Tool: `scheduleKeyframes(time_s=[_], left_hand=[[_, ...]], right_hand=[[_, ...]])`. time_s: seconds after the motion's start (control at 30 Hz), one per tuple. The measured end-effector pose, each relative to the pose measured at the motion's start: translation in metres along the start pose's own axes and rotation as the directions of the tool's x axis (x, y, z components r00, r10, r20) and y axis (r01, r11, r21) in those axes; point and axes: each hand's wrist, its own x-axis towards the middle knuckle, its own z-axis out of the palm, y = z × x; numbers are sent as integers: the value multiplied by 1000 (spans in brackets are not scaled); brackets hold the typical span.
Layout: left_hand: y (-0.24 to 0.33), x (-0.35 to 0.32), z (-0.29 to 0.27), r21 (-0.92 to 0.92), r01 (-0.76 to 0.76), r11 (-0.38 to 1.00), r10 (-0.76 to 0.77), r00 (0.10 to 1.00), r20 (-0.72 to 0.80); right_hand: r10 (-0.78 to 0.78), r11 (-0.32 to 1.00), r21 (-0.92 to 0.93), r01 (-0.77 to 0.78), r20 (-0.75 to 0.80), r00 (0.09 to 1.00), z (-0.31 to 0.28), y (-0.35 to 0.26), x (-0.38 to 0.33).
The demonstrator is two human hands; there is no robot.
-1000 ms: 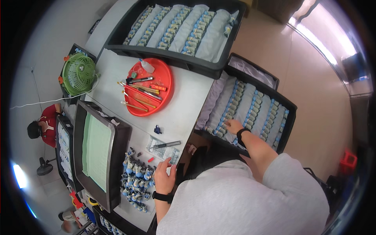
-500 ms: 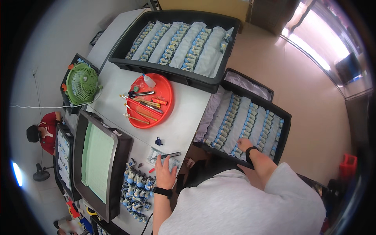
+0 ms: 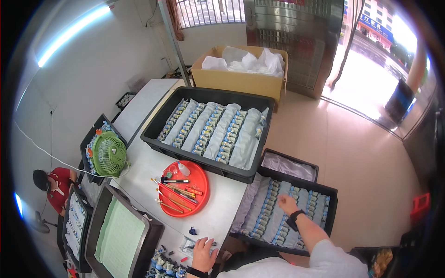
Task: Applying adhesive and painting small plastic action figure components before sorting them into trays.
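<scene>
My right hand (image 3: 288, 204) is over a black tray (image 3: 333, 204) on the right, by a row of small blue-and-white figurines (image 3: 268, 208). Its fingers are curled together, and whatever they hold is hidden. My left hand (image 3: 204, 255) lies at the table's near edge with fingers spread and nothing gripped. Beside it are a dark pen-like tool (image 3: 211, 244) and a pale packet (image 3: 185, 244). Several figurines (image 3: 164, 265) stand grouped to its left, and a dark blue small piece (image 3: 192, 230) lies just beyond.
A large black tray (image 3: 204, 163) of figurines in cloth-separated rows stands on the table. Nearer are a red round tray (image 3: 204, 185) with brushes, a green fan (image 3: 109, 153) and a green-lined tray (image 3: 150, 231). A person in red (image 3: 59, 185) sits at far left.
The view has tilted up, so the scene sits lower. My right hand has moved away from me along the figurine rows; my left hand stays by the pen-like tool.
</scene>
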Motion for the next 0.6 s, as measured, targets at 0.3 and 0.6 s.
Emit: scheduleKeyframes(time_s=[0.3,0.6], left_hand=[[22,27,-12,-73,70,995,-74,996,-56],[16,-18,-35,116,397,911,-385,916,-113]], right_hand=[[-519,766,106,634,-480,707,-161,-264,221],[-475,840,-453,299,-346,809,-302,-250,504]])
